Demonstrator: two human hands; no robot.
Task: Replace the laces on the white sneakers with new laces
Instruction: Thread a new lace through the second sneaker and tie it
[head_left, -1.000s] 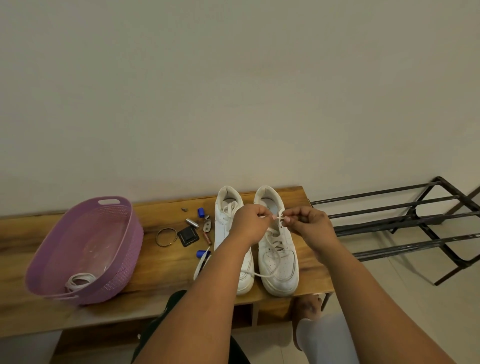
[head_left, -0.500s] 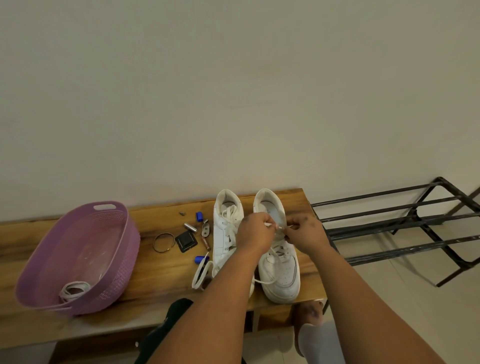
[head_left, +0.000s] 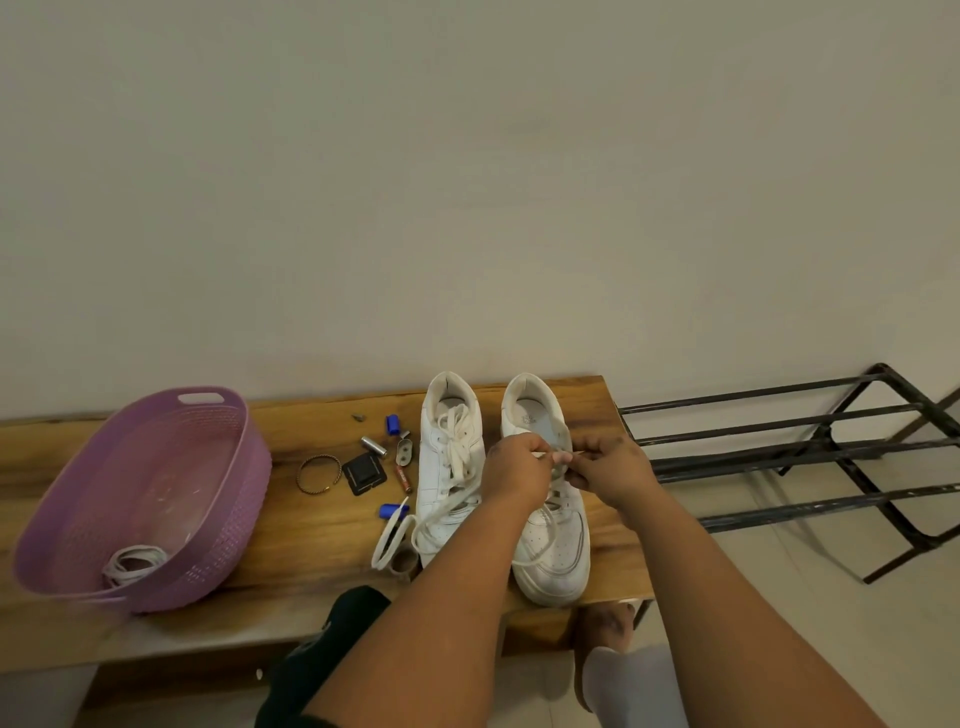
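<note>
Two white sneakers stand side by side on the desk, toes toward the near edge. Over the right sneaker, the left hand and right hand are held close together, each grip pinched on the lace near the upper eyelets. The left sneaker is seen laced, with a loose lace end trailing beside its toe. A coiled lace lies in the purple basket at the left. Small items are scattered between basket and sneakers.
</note>
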